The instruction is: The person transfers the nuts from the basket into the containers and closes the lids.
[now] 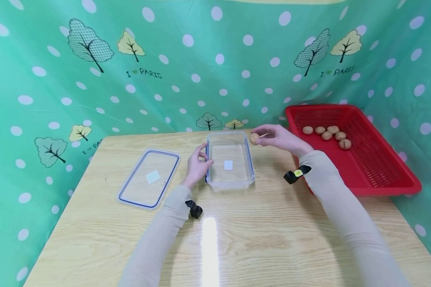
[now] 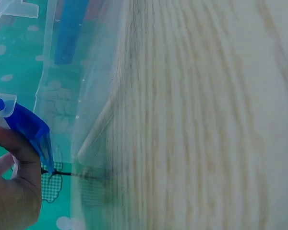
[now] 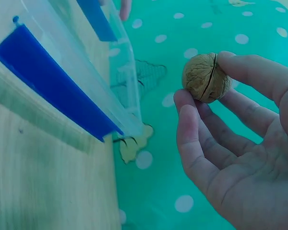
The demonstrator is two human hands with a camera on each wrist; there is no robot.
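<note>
A clear plastic food container [image 1: 230, 185] with blue side clips stands open on the table, a white label [image 1: 228, 165] showing at its bottom. My left hand [image 1: 196, 167] grips the container's left side; in the left wrist view its curled fingers [image 2: 19, 148] touch a blue clip [image 2: 33, 132]. Just beyond the container's right rim, my right hand [image 1: 278, 137] holds a walnut [image 3: 206, 78] in the air, pinched between thumb and fingertips. Several more walnuts [image 1: 333, 129] lie toward the back left of a red plastic basket [image 1: 359, 171] on the right.
Left of the container, its clear lid [image 1: 149, 179] with a blue seal lies flat on the wooden table [image 1: 258, 239]. A green dotted cloth [image 1: 201, 52] hangs behind the table and along both sides. The basket's raised wall stands close to my right forearm.
</note>
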